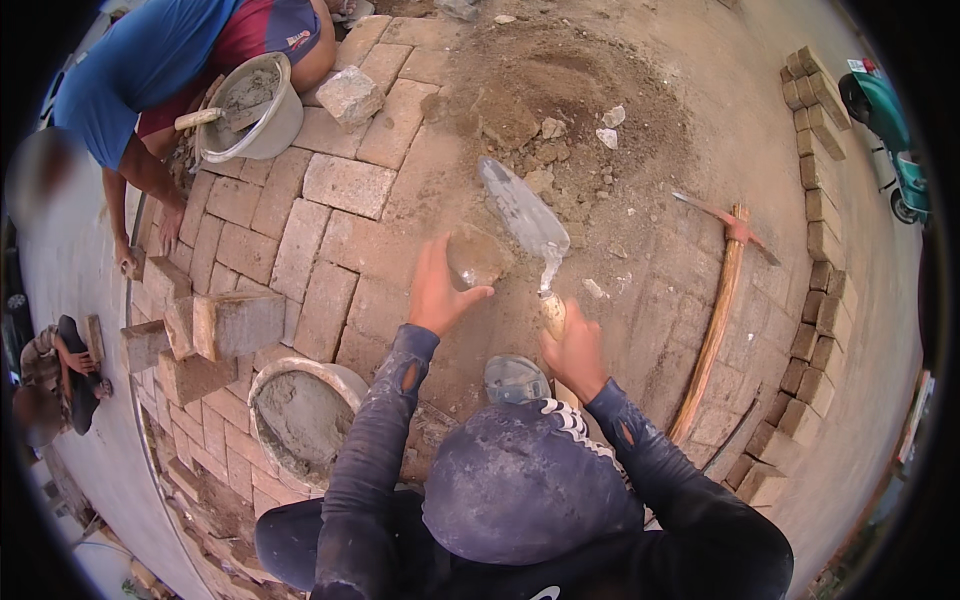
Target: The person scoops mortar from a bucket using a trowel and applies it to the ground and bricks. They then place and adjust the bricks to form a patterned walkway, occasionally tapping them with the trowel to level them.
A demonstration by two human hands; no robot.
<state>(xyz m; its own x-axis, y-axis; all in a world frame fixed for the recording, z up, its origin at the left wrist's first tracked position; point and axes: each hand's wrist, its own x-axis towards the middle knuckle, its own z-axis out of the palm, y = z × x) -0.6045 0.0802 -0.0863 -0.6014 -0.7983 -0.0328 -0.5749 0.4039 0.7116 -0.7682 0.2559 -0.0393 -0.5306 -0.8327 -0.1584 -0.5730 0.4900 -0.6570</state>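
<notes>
My left hand point(440, 300) grips a rough brown stone chunk point(480, 258) at its left side, thumb along the lower edge, on the dusty pavers. My right hand point(575, 355) is closed round the light handle of a trowel point(522, 208), whose metal blade points up and left, just right of the stone. Loose soil point(560, 110) with broken pieces lies beyond the blade. A bucket of grey mortar point(305, 410) stands left of my left forearm. A wooden-handled pickaxe point(710, 340) lies to the right.
A co-worker in blue point(150, 80) bends at upper left beside another mortar bucket point(255, 140). Another person point(65, 370) sits at far left. Stacked pavers point(230, 325) sit left, a long brick row point(830, 250) runs along the right, and a green scooter point(895, 150) stands beyond it.
</notes>
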